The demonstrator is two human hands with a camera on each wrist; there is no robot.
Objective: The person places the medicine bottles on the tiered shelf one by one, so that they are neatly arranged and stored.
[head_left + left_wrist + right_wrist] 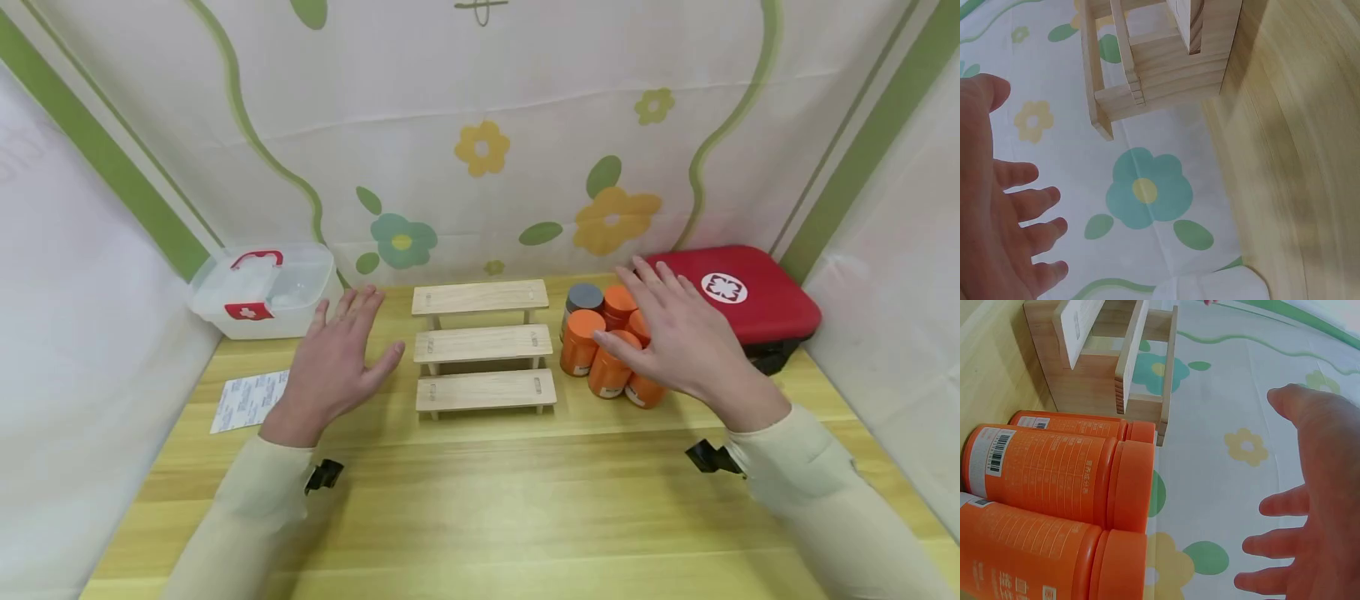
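Orange cylindrical plastic bottles (581,346) with orange lids stand clustered on the pale wood-grain tabletop (480,500), long axes upright, just right of the three-tiered pale wooden stand (483,343). They lie below the right hand (675,337), well apart from the left hand (330,367). Both hands hover, fingers extended and apart, holding nothing.
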